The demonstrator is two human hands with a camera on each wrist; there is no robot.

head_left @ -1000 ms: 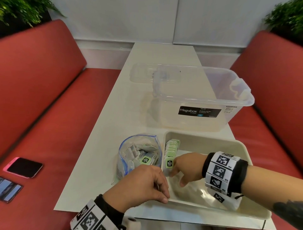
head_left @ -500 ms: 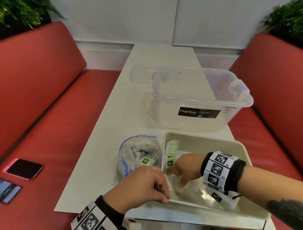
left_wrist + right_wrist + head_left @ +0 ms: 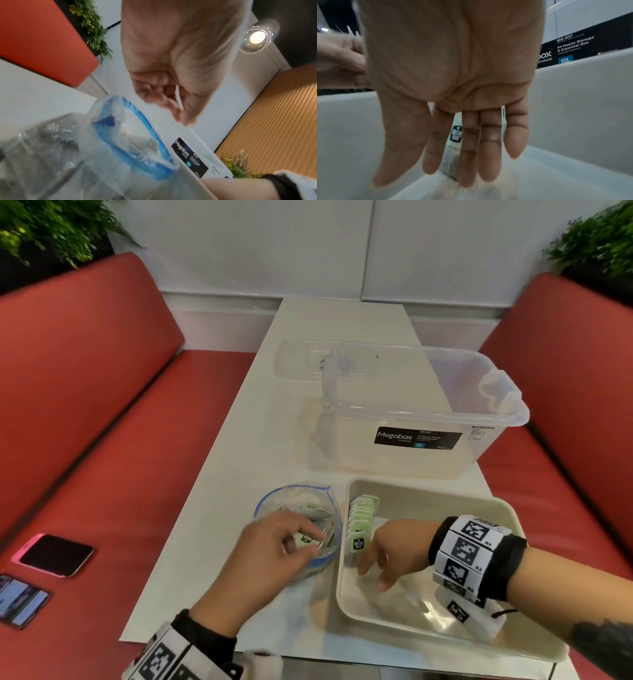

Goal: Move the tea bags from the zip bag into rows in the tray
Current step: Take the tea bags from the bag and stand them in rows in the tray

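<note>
Bare tray floor point(image 3: 428, 604) beside tea-bag row point(image 3: 359, 518)

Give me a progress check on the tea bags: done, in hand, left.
Done: one row of tea bags stands along the tray's left wall, propped by the open right hand. In hand: the left hand reaches into the zip bag; whether it grips a tea bag is unclear. Left: several more in the zip bag, and most of the tray floor is bare.

A long white table point(image 3: 212, 474) was flanked by red benches point(image 3: 102, 422). On it were set a zip bag point(image 3: 298, 508), a cream tray point(image 3: 445, 498) just beside it, a clear storage box point(image 3: 421, 412) behind and a clear lid point(image 3: 301, 361). Two phones point(image 3: 51, 554) were laid on the left bench.
</note>
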